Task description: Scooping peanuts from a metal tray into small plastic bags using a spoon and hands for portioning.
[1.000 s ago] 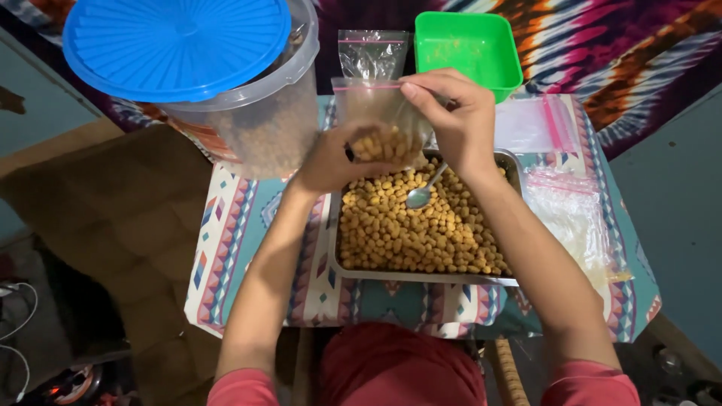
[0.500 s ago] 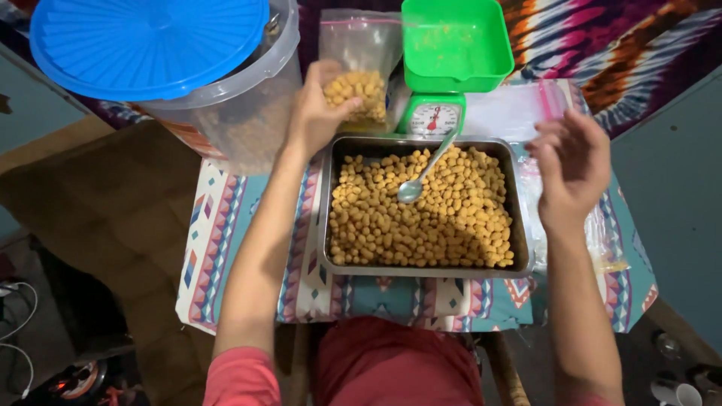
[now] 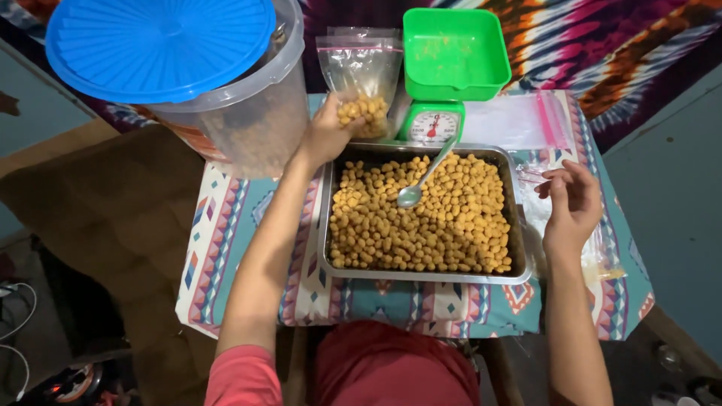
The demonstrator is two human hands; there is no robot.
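Observation:
My left hand (image 3: 325,135) grips a clear zip bag (image 3: 362,75) partly filled with yellow-brown pellets, standing it beyond the tray's far left corner. A metal tray (image 3: 519,248) full of the same pellets lies in front of me, with a metal spoon (image 3: 421,184) resting in it. My right hand (image 3: 573,203) hovers at the tray's right side over a pile of empty clear bags (image 3: 538,218), fingers pinching at one; whether it holds it is unclear. A green kitchen scale (image 3: 451,60) with a dial stands behind the tray.
A large clear tub with a blue lid (image 3: 162,45) stands at the far left. More flat zip bags (image 3: 519,120) lie right of the scale. The small table has a patterned cloth (image 3: 226,225); a tie-dye fabric hangs behind.
My left hand carried the filled bag from over the tray to the far left, beside the scale. My right hand left the spoon in the tray and moved right to the empty bags.

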